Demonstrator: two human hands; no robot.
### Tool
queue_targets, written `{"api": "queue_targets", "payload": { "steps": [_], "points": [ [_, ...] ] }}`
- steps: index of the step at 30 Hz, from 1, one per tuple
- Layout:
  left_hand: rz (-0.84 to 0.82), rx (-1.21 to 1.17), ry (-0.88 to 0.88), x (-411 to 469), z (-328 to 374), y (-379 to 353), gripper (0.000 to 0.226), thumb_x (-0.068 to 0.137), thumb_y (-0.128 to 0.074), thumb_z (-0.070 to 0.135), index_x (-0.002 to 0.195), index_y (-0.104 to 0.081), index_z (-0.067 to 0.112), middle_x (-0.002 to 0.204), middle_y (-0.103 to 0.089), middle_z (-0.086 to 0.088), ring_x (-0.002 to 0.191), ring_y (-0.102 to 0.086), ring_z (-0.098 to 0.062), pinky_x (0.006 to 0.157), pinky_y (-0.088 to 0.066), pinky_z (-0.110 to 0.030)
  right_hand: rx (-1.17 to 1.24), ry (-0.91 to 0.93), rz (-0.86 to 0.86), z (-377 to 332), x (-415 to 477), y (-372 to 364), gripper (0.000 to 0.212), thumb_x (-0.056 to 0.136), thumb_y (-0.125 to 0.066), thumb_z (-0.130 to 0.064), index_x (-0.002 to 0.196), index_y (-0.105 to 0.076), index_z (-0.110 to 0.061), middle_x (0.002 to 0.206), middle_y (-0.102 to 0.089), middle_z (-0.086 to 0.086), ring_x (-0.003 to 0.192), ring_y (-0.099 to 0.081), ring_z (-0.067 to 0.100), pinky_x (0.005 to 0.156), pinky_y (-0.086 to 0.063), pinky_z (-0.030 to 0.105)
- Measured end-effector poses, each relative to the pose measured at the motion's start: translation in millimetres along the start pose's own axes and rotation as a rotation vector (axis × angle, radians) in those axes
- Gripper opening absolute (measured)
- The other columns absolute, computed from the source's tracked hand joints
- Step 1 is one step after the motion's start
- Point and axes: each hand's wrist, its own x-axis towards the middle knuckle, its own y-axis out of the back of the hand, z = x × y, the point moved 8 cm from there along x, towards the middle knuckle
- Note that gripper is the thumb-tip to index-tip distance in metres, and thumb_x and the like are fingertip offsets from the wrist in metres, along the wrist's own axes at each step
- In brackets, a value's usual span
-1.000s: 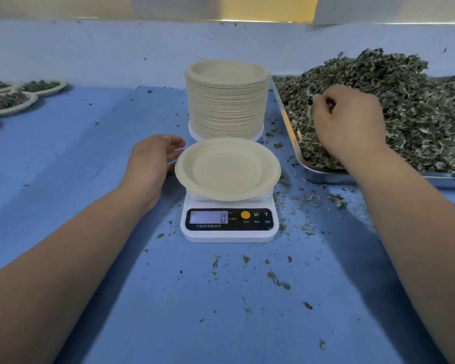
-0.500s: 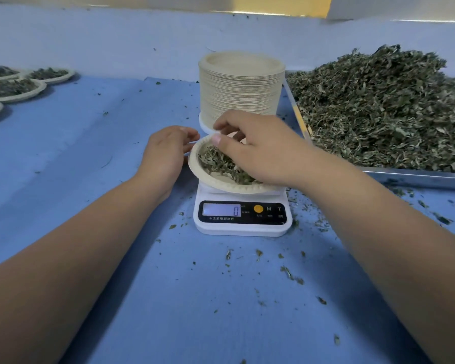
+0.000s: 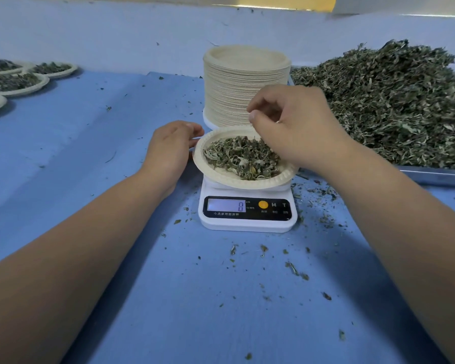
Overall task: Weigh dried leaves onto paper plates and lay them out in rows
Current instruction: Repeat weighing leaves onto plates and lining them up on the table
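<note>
A paper plate [image 3: 221, 177] sits on a small white kitchen scale [image 3: 247, 222] at the table's middle. A layer of dried leaves [image 3: 237, 158] lies in it. The scale's display [image 3: 226, 205] reads 0. My right hand [image 3: 294, 130] hovers over the plate's far right side, fingers loosely curled, with no leaves visible in them. My left hand [image 3: 168, 151] rests on the table left of the plate, its fingertips touching the rim. A big heap of dried leaves [image 3: 392, 101] fills a metal tray [image 3: 436, 174] on the right.
A tall stack of unused paper plates [image 3: 244, 85] stands just behind the scale. Several filled plates [image 3: 21, 84] lie at the far left edge. Leaf crumbs [image 3: 294, 269] are scattered on the blue table around and in front of the scale.
My right hand came from the leaf heap to the plate, dropped leaves onto it and has now lifted slightly. The left hand has stayed at the plate's left rim.
</note>
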Motion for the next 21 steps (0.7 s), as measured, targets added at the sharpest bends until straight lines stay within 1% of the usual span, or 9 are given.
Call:
{"api": "queue_targets", "payload": {
  "steps": [2,4,7,11,13,15,17,19,21],
  "points": [
    [0.001,0.025,-0.025,0,0,0,0.027,0.094,-0.049,0.019,0.089,-0.075,0.016,0.103,-0.077,-0.005,0.087,-0.072,-0.011,0.076,-0.053,-0.026,-0.027,0.028,0.063,-1,-2,6,0.016,0.092,-0.059,-0.022,0.095,-0.075,-0.019,0.076,-0.069,-0.009,0.073,-0.064,0.009,0.081,-0.055,0.037],
    [0.002,0.024,-0.027,1,0,0,0.027,0.094,-0.049,0.019,0.088,-0.075,0.017,0.102,-0.078,-0.004,0.084,-0.071,-0.009,0.076,-0.053,-0.026,-0.038,0.045,0.097,-2,-3,8,0.016,0.091,-0.058,-0.023,0.089,-0.074,-0.019,0.065,-0.065,-0.009,0.063,-0.06,0.008,0.078,-0.055,0.036],
    [0.0,0.018,-0.023,1,0,0,0.026,0.094,-0.05,0.018,0.088,-0.075,0.016,0.102,-0.077,-0.004,0.079,-0.07,-0.006,0.078,-0.053,-0.028,-0.065,0.067,0.109,-2,-4,9,0.02,0.091,-0.058,-0.028,0.082,-0.074,-0.019,0.053,-0.056,-0.014,0.056,-0.056,0.008,0.082,-0.054,0.034],
    [0.001,0.034,-0.026,0,0,1,0.026,0.095,-0.049,0.015,0.09,-0.075,0.014,0.102,-0.076,-0.005,0.071,-0.065,-0.004,0.08,-0.052,-0.029,-0.103,0.072,0.092,-1,-3,8,0.024,0.094,-0.057,-0.027,0.08,-0.075,-0.018,0.05,-0.048,-0.017,0.054,-0.054,0.01,0.081,-0.054,0.032],
    [0.003,0.037,-0.026,0,1,1,0.026,0.096,-0.049,0.013,0.091,-0.075,0.012,0.093,-0.075,-0.002,0.067,-0.063,-0.003,0.078,-0.052,-0.029,-0.077,0.058,0.123,1,-2,12,0.024,0.093,-0.058,-0.027,0.079,-0.074,-0.017,0.049,-0.049,-0.014,0.054,-0.052,0.011,0.076,-0.051,0.027],
    [0.001,0.037,-0.023,-1,2,0,0.026,0.096,-0.049,0.012,0.094,-0.075,0.009,0.081,-0.07,0.003,0.063,-0.061,-0.002,0.076,-0.051,-0.029,-0.037,0.034,0.144,4,0,14,0.023,0.092,-0.059,-0.026,0.079,-0.074,-0.016,0.049,-0.048,-0.013,0.053,-0.05,0.009,0.07,-0.043,0.022],
    [0.003,0.036,-0.018,-1,1,0,0.027,0.096,-0.049,0.012,0.098,-0.075,0.006,0.073,-0.066,0.006,0.062,-0.061,-0.002,0.076,-0.051,-0.029,-0.011,0.017,0.128,6,1,13,0.022,0.092,-0.06,-0.026,0.078,-0.074,-0.016,0.047,-0.047,-0.013,0.05,-0.047,0.005,0.069,-0.038,0.019],
    [0.003,0.048,-0.013,-1,1,0,0.027,0.096,-0.049,0.012,0.099,-0.075,0.006,0.07,-0.066,0.009,0.062,-0.061,-0.002,0.076,-0.051,-0.029,-0.001,0.012,0.085,6,1,8,0.022,0.092,-0.06,-0.027,0.076,-0.072,-0.019,0.044,-0.045,-0.013,0.048,-0.045,0.005,0.067,-0.037,0.018],
    [-0.002,0.054,-0.013,-2,2,-1,0.027,0.096,-0.049,0.012,0.098,-0.075,0.008,0.067,-0.065,0.012,0.062,-0.061,-0.002,0.075,-0.05,-0.029,-0.008,0.004,0.059,7,1,5,0.022,0.092,-0.059,-0.027,0.073,-0.069,-0.022,0.043,-0.047,-0.014,0.048,-0.044,0.006,0.065,-0.039,0.021]
  ]
}}
